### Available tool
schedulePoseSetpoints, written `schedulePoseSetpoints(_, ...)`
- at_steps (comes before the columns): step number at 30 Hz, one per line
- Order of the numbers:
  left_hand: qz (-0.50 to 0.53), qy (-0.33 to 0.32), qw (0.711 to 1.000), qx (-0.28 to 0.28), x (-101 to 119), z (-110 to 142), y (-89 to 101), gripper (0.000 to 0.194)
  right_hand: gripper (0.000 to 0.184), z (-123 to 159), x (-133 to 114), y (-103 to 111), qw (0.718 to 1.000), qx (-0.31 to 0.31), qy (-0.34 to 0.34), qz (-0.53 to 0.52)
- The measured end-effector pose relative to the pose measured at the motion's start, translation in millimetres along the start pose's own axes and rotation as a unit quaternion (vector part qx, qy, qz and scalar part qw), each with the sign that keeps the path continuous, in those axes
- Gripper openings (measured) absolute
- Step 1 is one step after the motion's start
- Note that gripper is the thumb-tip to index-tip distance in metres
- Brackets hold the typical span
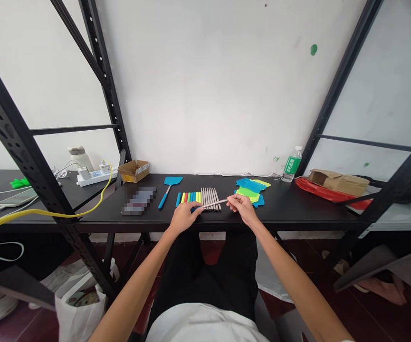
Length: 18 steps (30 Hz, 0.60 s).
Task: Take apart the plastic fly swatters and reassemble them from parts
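A thin metal rod (215,204) is held level over the table's front, between my two hands. My left hand (185,216) pinches its left end, where a bit of blue shows at the fingertips. Closed fingers of my right hand (241,207) grip the other end. Just behind lies a row of similar metal rods (210,194), side by side. Left of them are several coloured tube handles (188,196) in blue, red, green and yellow. Blue and yellow-green flat swatter heads (250,191) pile up behind my right hand. A blue fly swatter (172,181) lies whole at the left.
A blurred dark phone-like slab (138,200) and a small open cardboard box (133,171) are on the left. A water bottle (292,164) stands back right, near a red bag (329,194). Black shelf posts (100,61) flank the table; a yellow cable (94,206) crosses one.
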<state>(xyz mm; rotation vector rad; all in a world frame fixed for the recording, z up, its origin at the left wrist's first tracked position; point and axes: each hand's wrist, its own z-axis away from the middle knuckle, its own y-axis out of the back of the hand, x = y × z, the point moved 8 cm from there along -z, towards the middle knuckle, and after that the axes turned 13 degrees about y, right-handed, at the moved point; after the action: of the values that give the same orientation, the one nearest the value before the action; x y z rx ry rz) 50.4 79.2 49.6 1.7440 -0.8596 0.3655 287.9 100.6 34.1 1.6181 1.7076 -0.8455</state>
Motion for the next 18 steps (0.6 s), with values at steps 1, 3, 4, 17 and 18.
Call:
schedulePoseSetpoints(1, 0.000, -0.001, 1.000, 0.000, 0.4, 0.2, 0.1, 0.034, 0.028, 0.1, -0.1, -0.1, 1.000, -0.001, 0.000, 0.001)
schedulePoseSetpoints(3, -0.001, -0.004, 1.000, 0.001, 1.4, 0.5, 0.5, 0.034, 0.029, 0.2, 0.1, 0.0, 1.000, -0.002, 0.000, 0.004)
schedulePoseSetpoints(4, -0.002, -0.005, 1.000, 0.002, 1.7, 0.6, 0.6, 0.033, 0.029, 0.3, 0.1, 0.0, 1.000, -0.003, 0.000, 0.006)
schedulePoseSetpoints(17, 0.000, -0.006, 1.000, -0.003, 3.5, 2.0, 1.1, 0.035, 0.040, 0.8, -0.4, -0.3, 0.999, -0.007, 0.005, 0.035)
schedulePoseSetpoints(18, 0.000, -0.007, 1.000, -0.002, 3.8, 2.1, 1.3, 0.035, 0.041, 0.9, -0.7, -0.3, 0.999, -0.007, 0.007, 0.039)
